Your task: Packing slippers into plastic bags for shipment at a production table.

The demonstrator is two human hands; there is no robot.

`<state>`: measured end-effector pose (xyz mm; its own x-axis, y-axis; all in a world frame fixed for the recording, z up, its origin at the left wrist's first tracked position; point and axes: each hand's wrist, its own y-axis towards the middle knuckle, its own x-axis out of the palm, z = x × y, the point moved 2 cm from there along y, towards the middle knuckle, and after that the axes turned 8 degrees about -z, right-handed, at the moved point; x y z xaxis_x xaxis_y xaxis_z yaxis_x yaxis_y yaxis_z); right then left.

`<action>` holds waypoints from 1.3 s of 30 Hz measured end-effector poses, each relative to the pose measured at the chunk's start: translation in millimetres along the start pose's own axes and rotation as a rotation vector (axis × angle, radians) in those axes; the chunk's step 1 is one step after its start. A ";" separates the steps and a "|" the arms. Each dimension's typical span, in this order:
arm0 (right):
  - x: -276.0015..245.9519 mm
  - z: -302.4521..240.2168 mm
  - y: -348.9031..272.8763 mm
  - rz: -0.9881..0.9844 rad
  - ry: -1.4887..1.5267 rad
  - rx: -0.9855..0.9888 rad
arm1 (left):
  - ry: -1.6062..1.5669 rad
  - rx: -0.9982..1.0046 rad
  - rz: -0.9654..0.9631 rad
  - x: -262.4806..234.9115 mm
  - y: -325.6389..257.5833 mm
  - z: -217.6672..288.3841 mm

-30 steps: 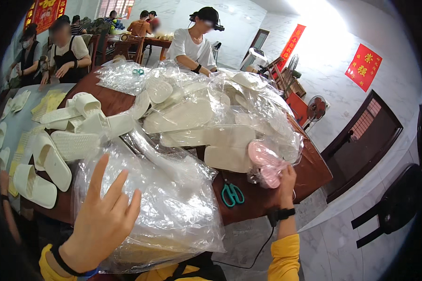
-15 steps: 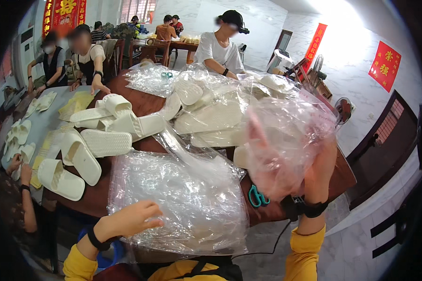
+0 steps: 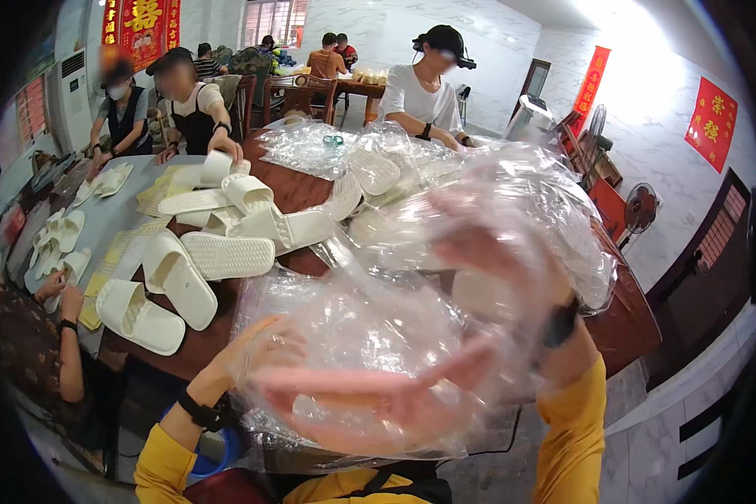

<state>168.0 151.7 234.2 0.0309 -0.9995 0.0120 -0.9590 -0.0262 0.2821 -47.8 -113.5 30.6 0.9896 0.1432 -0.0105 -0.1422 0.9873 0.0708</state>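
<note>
A crumpled clear plastic bag with a pinkish band (image 3: 344, 386) spreads in front of me, smeared by motion, over another clear bag lying flat. My left hand (image 3: 265, 349) is at its left edge, its fingers partly blurred behind the film. My right hand (image 3: 500, 244) is raised above the bag's right side, so blurred that its fingers cannot be made out. Beside it lies a heap of clear bags (image 3: 563, 218) with pale slippers inside. White slippers (image 3: 227, 254) are piled on the brown table to the left; one white slipper (image 3: 140, 317) lies nearest my left arm.
A grey table (image 3: 113, 227) with yellow sheets and more slippers adjoins at left, where another person's hands (image 3: 65, 294) hold a slipper. Across the table a person in white (image 3: 416, 97) works among the bags. A blue bucket (image 3: 218, 454) stands below; a fan (image 3: 641, 208) is at right.
The pinkish bag has come down and leftward from the right side to in front of me. My right hand has moved left. A person across the table has lifted a slipper from the pile.
</note>
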 end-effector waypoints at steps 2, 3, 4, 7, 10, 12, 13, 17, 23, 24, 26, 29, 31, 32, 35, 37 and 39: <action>-4.0 32.5 49.4 -0.044 -0.020 0.259 | -0.390 -0.198 0.091 1.4 -3.0 -0.1; -21.5 67.4 60.5 0.011 0.058 0.318 | -0.389 -0.193 0.059 4.1 2.3 1.5; -47.4 97.7 60.8 -0.003 0.066 0.248 | -0.536 -0.129 0.055 5.2 8.3 4.7; -38.2 117.3 59.9 0.167 -0.046 0.222 | -0.570 -0.071 0.125 4.6 10.5 5.3; -18.4 124.6 33.5 0.388 -0.405 0.152 | -0.169 -0.152 0.284 6.7 8.0 -10.5; 0.8 121.5 2.2 0.388 -0.728 0.004 | -0.009 -0.147 0.328 11.9 9.8 -23.3; 17.7 111.7 -16.5 0.372 -0.819 -0.025 | 0.161 -0.128 0.360 13.9 10.4 -27.2; 63.8 108.8 -96.6 0.272 -0.853 0.376 | -0.095 -0.151 0.348 11.2 15.8 -41.1; 96.4 155.0 -165.9 0.279 -0.523 0.662 | -0.163 0.019 0.559 10.5 25.6 -50.5; 98.4 162.1 -163.0 0.266 -0.643 0.501 | -0.131 0.096 0.628 6.6 30.4 -53.7; 100.2 174.0 -156.3 0.289 -0.776 0.365 | -0.116 0.171 0.730 1.6 41.8 -50.3; 78.7 191.4 -154.4 0.480 -0.476 0.440 | -0.139 0.191 0.750 4.5 56.4 -47.3; 74.9 184.0 -140.8 0.508 -0.495 0.407 | -0.101 0.188 0.786 5.4 60.8 -47.8; 70.2 186.6 -136.6 0.551 -0.511 0.351 | -0.064 0.189 0.829 5.1 62.8 -46.9; 47.2 189.5 -130.0 0.572 -0.410 0.336 | -0.312 0.234 0.782 -3.7 59.4 -55.2; 37.1 186.6 -125.2 0.621 -0.004 0.321 | -0.311 0.246 0.762 2.7 56.4 -41.7; 37.0 173.2 -122.3 0.563 0.038 0.380 | -0.306 0.255 0.752 11.5 49.6 -17.8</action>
<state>237.7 114.5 34.0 -0.4986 -0.8618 0.0936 -0.8640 0.4854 -0.1338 -43.8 -61.6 16.2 0.6007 0.6939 0.3971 -0.7916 0.5858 0.1739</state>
